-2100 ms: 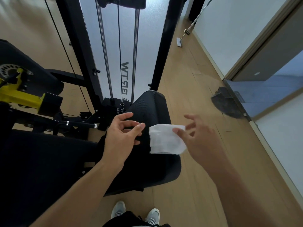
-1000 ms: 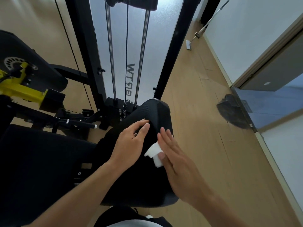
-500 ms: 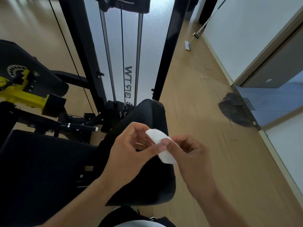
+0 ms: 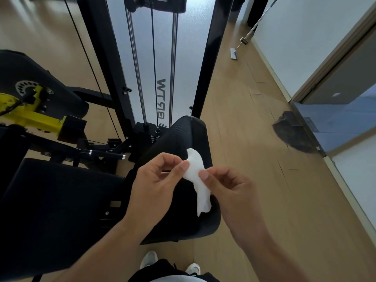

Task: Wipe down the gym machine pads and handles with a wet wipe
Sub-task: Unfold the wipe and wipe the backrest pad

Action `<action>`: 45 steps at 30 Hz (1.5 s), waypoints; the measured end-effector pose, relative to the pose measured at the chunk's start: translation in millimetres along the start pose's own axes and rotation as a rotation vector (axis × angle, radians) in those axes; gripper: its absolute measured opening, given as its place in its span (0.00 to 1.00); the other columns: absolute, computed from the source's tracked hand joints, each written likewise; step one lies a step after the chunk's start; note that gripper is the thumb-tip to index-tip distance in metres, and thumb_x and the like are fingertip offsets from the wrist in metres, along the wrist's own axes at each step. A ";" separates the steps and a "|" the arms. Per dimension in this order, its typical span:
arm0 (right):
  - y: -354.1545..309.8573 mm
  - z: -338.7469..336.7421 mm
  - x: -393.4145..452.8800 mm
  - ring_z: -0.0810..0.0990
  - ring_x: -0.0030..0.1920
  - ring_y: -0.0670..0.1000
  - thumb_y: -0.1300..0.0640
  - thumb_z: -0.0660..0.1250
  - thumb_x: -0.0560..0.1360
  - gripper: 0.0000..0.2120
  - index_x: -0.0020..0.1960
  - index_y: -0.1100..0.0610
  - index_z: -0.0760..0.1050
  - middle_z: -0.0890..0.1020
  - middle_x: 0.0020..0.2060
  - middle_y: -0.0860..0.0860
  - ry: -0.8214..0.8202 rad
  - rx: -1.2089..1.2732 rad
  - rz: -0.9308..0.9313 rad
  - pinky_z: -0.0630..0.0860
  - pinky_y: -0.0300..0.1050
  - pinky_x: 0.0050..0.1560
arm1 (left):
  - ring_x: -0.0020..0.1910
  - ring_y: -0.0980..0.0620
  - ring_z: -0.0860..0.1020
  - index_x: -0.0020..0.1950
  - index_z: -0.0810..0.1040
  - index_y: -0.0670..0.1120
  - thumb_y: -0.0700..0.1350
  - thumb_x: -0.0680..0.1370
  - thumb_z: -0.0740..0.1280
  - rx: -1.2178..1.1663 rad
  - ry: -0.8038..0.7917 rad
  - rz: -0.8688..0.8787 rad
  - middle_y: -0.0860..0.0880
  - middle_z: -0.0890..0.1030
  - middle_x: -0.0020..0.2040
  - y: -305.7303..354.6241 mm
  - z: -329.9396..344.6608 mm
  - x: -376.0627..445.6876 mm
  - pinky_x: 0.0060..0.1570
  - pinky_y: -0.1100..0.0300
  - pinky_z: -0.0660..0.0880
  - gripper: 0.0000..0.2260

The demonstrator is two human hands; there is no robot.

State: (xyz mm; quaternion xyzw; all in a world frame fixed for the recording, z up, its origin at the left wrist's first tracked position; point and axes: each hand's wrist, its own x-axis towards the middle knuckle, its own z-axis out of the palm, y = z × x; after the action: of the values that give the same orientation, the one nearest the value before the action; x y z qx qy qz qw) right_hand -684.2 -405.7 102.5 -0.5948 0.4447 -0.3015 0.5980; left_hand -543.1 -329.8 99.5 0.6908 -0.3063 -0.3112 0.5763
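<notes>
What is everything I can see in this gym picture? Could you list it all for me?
wet wipe: one, white, crumpled, pinched between both hands above the tall pad
tall pad: one, black, ribbed, centre
flat pad: one, black, lower left
machine frame: black uprights with steel rods and a cable, top centre
yellow bracket: one, yellow, left
mop: one, silver handle, leaning at the wall, top right
dark mat: one, grey, by the doorway, right
floor: light wood
shoes: two, white, bottom centre
left hand: one, pinches the wipe
right hand: one, pinches the wipe
</notes>
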 end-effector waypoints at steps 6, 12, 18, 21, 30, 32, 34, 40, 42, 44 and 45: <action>6.5 9.3 -7.0 0.86 0.45 0.52 0.41 0.70 0.70 0.12 0.44 0.47 0.86 0.88 0.42 0.48 0.070 0.018 0.024 0.84 0.50 0.47 | 0.46 0.51 0.85 0.53 0.81 0.45 0.53 0.68 0.74 -0.196 -0.145 -0.096 0.48 0.86 0.44 -3.1 3.0 -14.2 0.50 0.58 0.82 0.18; 6.2 17.2 -10.3 0.86 0.43 0.48 0.47 0.67 0.75 0.14 0.48 0.56 0.84 0.88 0.41 0.49 0.052 0.027 0.012 0.80 0.36 0.42 | 0.44 0.52 0.86 0.54 0.81 0.43 0.44 0.68 0.74 -0.311 -0.032 -0.059 0.48 0.87 0.43 -5.5 3.2 -18.3 0.43 0.66 0.80 0.16; 6.6 20.0 -16.2 0.84 0.40 0.42 0.55 0.66 0.80 0.08 0.49 0.55 0.84 0.87 0.40 0.46 0.008 -0.051 -0.054 0.79 0.35 0.42 | 0.44 0.50 0.86 0.57 0.82 0.44 0.44 0.69 0.74 -0.437 -0.057 -0.108 0.44 0.87 0.45 -5.7 -2.2 -16.9 0.43 0.63 0.81 0.17; 8.0 21.5 -20.1 0.85 0.45 0.44 0.50 0.67 0.76 0.12 0.53 0.56 0.84 0.87 0.44 0.47 -0.011 -0.029 -0.060 0.80 0.36 0.45 | 0.43 0.51 0.86 0.48 0.85 0.41 0.43 0.69 0.72 -0.471 -0.092 -0.126 0.45 0.87 0.44 -4.7 -3.7 -18.5 0.42 0.65 0.81 0.10; 11.7 18.0 -26.1 0.86 0.42 0.50 0.53 0.70 0.75 0.07 0.45 0.56 0.84 0.88 0.41 0.52 0.047 0.107 -0.004 0.80 0.38 0.44 | 0.40 0.51 0.86 0.45 0.84 0.40 0.46 0.67 0.73 -0.450 -0.101 -0.114 0.44 0.87 0.41 -7.1 -7.9 -20.6 0.40 0.65 0.80 0.11; 12.8 17.8 -26.6 0.87 0.42 0.51 0.49 0.69 0.72 0.11 0.46 0.57 0.83 0.88 0.41 0.53 0.094 0.163 0.026 0.81 0.39 0.43 | 0.42 0.50 0.86 0.45 0.84 0.40 0.46 0.68 0.73 -0.439 -0.098 -0.116 0.45 0.87 0.42 -9.7 -7.6 -22.3 0.42 0.64 0.81 0.11; 15.1 17.7 -26.5 0.86 0.44 0.52 0.46 0.68 0.72 0.14 0.46 0.57 0.82 0.87 0.43 0.54 0.152 0.184 0.049 0.82 0.45 0.46 | 0.45 0.48 0.86 0.46 0.85 0.41 0.47 0.68 0.74 -0.422 -0.081 -0.119 0.44 0.87 0.44 -12.7 -9.0 -22.7 0.46 0.61 0.81 0.12; 5.6 1.3 -11.2 0.79 0.43 0.48 0.49 0.63 0.83 0.12 0.54 0.57 0.78 0.82 0.46 0.54 0.307 0.183 0.120 0.78 0.40 0.40 | 0.50 0.46 0.85 0.52 0.80 0.40 0.49 0.72 0.70 -0.441 -0.062 -0.168 0.45 0.86 0.48 -17.4 -15.7 -20.5 0.52 0.54 0.83 0.15; -7.1 -11.2 1.0 0.80 0.35 0.41 0.50 0.63 0.83 0.11 0.54 0.56 0.79 0.83 0.42 0.49 0.257 0.074 0.095 0.76 0.36 0.31 | 0.49 0.47 0.86 0.53 0.78 0.40 0.48 0.74 0.68 -0.413 -0.091 -0.185 0.46 0.86 0.49 -18.2 -16.0 -22.1 0.49 0.55 0.84 0.14; -23.5 -21.7 17.8 0.78 0.30 0.39 0.51 0.66 0.82 0.08 0.50 0.53 0.81 0.83 0.35 0.45 0.171 -0.084 0.048 0.75 0.36 0.28 | 0.47 0.47 0.86 0.53 0.77 0.39 0.45 0.78 0.68 -0.388 -0.108 -0.208 0.45 0.87 0.48 -20.3 -14.7 -25.5 0.47 0.54 0.84 0.10; -31.7 -25.3 28.6 0.79 0.30 0.40 0.50 0.68 0.81 0.07 0.47 0.51 0.82 0.83 0.34 0.45 0.136 -0.191 0.009 0.77 0.38 0.31 | 0.46 0.46 0.87 0.53 0.77 0.38 0.43 0.79 0.68 -0.374 -0.116 -0.219 0.44 0.87 0.47 -22.0 -13.8 -27.4 0.46 0.53 0.85 0.09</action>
State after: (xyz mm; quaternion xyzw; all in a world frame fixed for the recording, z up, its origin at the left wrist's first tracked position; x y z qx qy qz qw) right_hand -689.4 -445.8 131.2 -0.6253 0.5136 -0.2947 0.5083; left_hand -547.8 -296.8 81.9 0.5820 -0.1991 -0.4626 0.6385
